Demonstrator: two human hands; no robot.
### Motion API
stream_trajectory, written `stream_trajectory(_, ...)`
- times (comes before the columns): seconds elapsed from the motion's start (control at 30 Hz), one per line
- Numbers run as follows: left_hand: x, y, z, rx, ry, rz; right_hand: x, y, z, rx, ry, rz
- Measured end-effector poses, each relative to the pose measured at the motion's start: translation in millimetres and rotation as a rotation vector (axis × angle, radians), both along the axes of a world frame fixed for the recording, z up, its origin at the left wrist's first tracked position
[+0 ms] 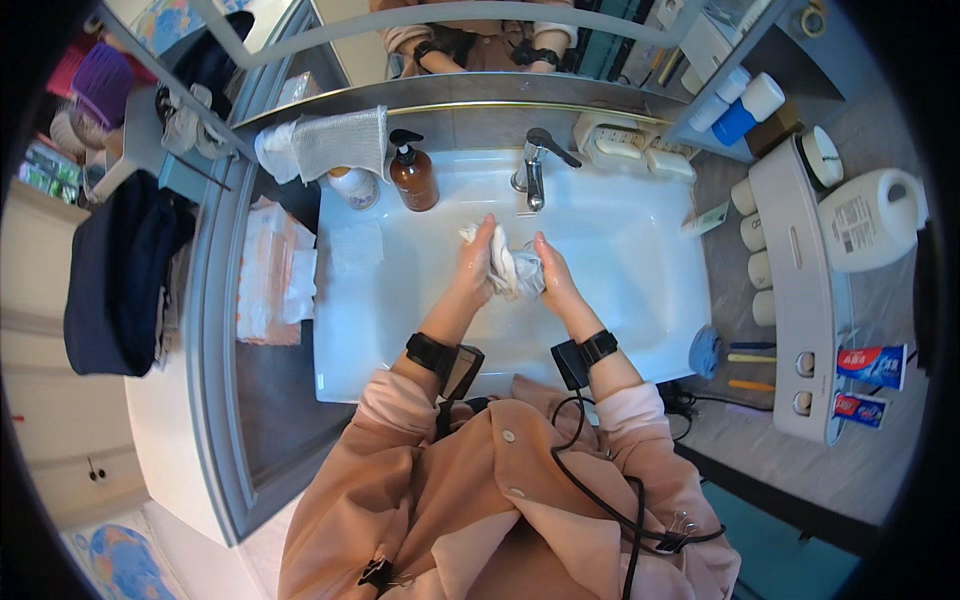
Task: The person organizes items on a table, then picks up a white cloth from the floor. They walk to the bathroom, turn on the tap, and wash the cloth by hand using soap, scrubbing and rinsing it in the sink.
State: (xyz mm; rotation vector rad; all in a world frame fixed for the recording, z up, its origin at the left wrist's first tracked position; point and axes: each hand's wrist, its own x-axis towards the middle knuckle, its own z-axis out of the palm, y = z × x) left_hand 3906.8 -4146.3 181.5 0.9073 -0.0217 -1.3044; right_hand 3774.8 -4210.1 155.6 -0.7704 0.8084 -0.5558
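Observation:
A crumpled, wet-looking white cloth (507, 264) is bunched between my two hands above the white washbasin (637, 277). My left hand (474, 264) grips its left side, thumb pointing up and away from me. Against the greyer right side of the bundle, my right hand (556, 271) presses with its palm, thumb also raised. The fingers of both hands are largely hidden behind the cloth. Just beyond the hands stands a chrome single-lever tap (534, 171), its spout above the basin. I cannot tell whether water is running.
A brown pump bottle (413, 178) and a white bottle (354, 187) stand on the basin's back left corner. Soap bars (619, 148) sit in holders behind the tap. A tissue pack (268, 274) lies left; a toothbrush rack (799, 300) stands right. A cable (581, 435) hangs from my right wrist.

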Motion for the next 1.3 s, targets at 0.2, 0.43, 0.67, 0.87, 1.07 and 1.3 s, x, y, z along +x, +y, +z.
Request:
stream_trajectory(0.2, -38.6, -10.7, -32.6, -0.145, -0.183, 0.308, -23.6, 21.6, 13.3, -0.348, 0.147, -0.096)
stream_trajectory(0.43, -70.8, -12.3, -56.5, -0.085, 0.009, 0.361, -39.4, 29.4, 5.6, -1.357, 0.245, 0.178)
stream_trajectory(0.67, -63.6, 2.5, -36.6, 0.248, -0.201, 0.318, -0.2, 7.8, 18.4, -1.138, 0.485, 0.221)
stream_trajectory(0.87, -41.8, 5.0, -50.7, 0.11, -0.004, 0.197, -13.4, 25.1, 13.6, -1.311, 0.497, 0.376)
stream_trajectory(1.07, -57.0, 5.3, -47.6, 0.099, -0.033, 0.096, -9.1, -14.0, -17.1, -0.839, 0.565, 0.293)
stream_trajectory(1.3, -41.8, 9.0, -17.5, 0.11, -0.232, -0.111, -20.6, 7.0, 1.3, -0.75, 0.187, 0.107)
